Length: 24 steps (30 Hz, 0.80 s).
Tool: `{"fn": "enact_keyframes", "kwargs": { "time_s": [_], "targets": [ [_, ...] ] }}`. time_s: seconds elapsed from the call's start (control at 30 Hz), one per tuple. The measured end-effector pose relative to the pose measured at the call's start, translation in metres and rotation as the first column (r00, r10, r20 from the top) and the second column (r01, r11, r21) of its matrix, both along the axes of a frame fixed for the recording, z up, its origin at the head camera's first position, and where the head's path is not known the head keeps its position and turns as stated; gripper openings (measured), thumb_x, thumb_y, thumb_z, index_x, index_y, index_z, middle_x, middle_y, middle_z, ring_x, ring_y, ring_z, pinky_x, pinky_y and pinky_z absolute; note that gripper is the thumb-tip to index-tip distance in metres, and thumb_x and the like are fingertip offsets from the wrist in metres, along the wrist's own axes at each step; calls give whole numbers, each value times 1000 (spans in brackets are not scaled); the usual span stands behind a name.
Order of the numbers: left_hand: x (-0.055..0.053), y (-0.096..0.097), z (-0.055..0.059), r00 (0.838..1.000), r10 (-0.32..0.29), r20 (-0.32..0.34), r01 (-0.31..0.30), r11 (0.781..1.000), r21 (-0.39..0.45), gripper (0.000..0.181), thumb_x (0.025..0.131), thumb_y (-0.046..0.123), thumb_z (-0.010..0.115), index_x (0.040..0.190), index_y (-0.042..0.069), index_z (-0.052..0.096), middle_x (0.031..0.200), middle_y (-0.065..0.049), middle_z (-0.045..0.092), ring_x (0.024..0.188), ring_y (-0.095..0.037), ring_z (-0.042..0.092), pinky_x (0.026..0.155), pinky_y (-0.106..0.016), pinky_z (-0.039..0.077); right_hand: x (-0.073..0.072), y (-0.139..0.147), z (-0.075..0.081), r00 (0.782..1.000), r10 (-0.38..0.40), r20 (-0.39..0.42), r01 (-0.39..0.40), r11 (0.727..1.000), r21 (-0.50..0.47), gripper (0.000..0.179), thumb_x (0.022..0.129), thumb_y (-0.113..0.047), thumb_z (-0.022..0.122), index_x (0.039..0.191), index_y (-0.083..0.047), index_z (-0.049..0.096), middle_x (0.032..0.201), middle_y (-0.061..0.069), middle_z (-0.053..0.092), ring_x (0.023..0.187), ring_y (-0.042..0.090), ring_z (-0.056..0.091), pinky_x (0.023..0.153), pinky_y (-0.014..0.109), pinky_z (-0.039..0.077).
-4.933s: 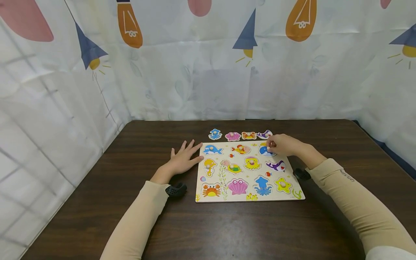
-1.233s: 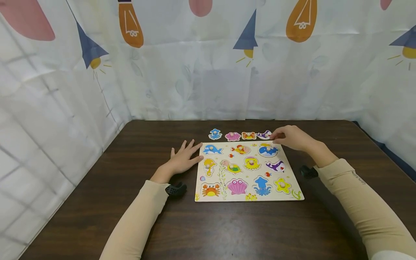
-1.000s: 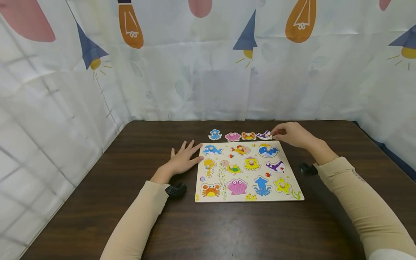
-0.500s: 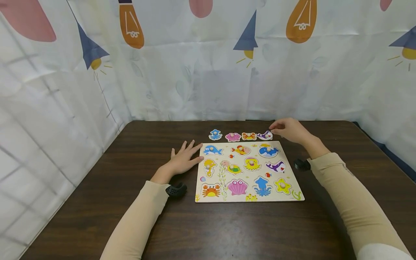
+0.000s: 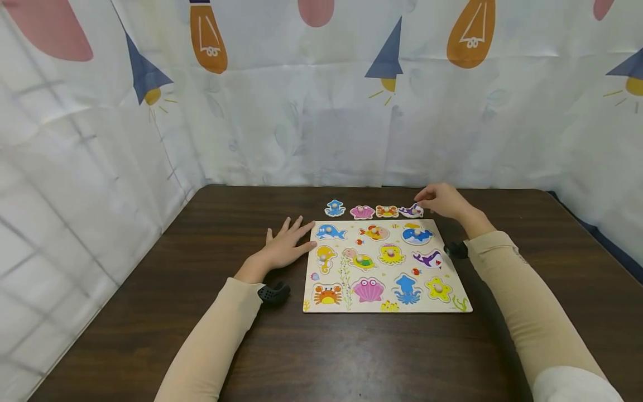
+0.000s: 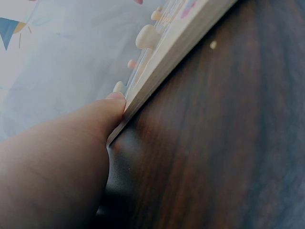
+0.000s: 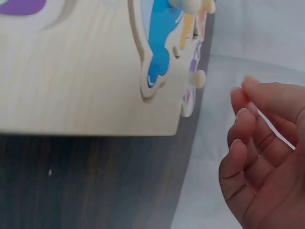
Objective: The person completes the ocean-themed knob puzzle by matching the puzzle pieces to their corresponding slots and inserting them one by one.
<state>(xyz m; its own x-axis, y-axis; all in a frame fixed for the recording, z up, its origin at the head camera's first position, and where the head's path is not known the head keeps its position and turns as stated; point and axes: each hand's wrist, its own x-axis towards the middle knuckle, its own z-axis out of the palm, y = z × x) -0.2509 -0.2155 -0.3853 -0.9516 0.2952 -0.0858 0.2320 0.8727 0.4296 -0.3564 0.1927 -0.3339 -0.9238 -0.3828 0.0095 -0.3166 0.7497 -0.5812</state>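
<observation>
- Purple whale piece [image 5: 411,211] lies past the board's [image 5: 427,306] far edge, at right; its slot [image 5: 428,259] is unfilled.
- Your right hand [image 5: 445,202] has moved from the seated blue whale [image 5: 417,235] to near this piece; loosely bent fingers hold nothing.
- Your left hand [image 5: 282,249], fingers spread, touches the board's left edge.

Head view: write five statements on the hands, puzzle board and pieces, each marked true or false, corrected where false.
1. The right hand is nearer the loose purple whale piece than the loose shell piece. True.
2. The right hand holds the loose purple whale piece. False: it holds nothing.
3. The left hand touches the puzzle board. True.
4. Only two loose pieces lie beyond the puzzle board. False: four do.
5. The starfish piece sits in the puzzle board. True.
</observation>
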Motion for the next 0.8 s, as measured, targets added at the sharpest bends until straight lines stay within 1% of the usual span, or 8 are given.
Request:
{"fn": "enact_keyframes", "kwargs": {
  "time_s": [0.17, 0.4, 0.53, 0.67, 0.8],
  "targets": [
    [-1, 0, 0, 1000, 3, 4, -3, 1000, -6, 69, 107, 53, 46, 166, 25, 22, 171, -12, 6, 156, -39, -5, 112, -75, -8, -5, -4, -6, 999, 4, 49, -5, 1000, 27, 25, 104, -8, 59, 121, 9, 67, 112, 24, 69, 91, 34, 63, 86, 50, 53],
    [-1, 1, 1, 1000, 7, 1, -7, 1000, -10, 69, 107, 52, 46, 166, 25, 23, 171, -12, 6, 156, -39, -5, 112, -75, -8, -10, -7, -10, 995, -49, 88, 43, 997, 62, 23, 103, -10, 62, 119, 6, 68, 114, 24, 65, 93, 35, 62, 90, 51, 52],
    [-2, 1, 0, 1000, 7, 0, -7, 1000, -12, 69, 107, 53, 46, 166, 25, 23, 171, -11, 6, 156, -39, -5, 112, -75, -8, -12, -6, -12, 993, -50, 111, 43, 997, 65, 24, 103, -11, 62, 119, 6, 67, 111, 23, 63, 89, 32, 59, 87, 49, 51],
    [-3, 1, -1, 1000, 8, 4, -8, 1000, -12, 69, 107, 53, 45, 166, 25, 23, 171, -11, 6, 156, -38, -5, 112, -75, -8, -16, -6, -15, 992, -49, 119, 41, 996, 74, 23, 103, -11, 62, 118, 5, 68, 106, 20, 63, 83, 28, 58, 81, 43, 51],
    [-3, 1, -1, 1000, 9, 5, -9, 1000, -11, 69, 107, 54, 45, 166, 25, 23, 171, -11, 6, 156, -38, -5, 112, -75, -8, -16, -6, -17, 992, -48, 121, 38, 996, 81, 21, 102, -11, 63, 115, 4, 68, 103, 19, 63, 82, 28, 57, 79, 41, 51]
  ]
}}
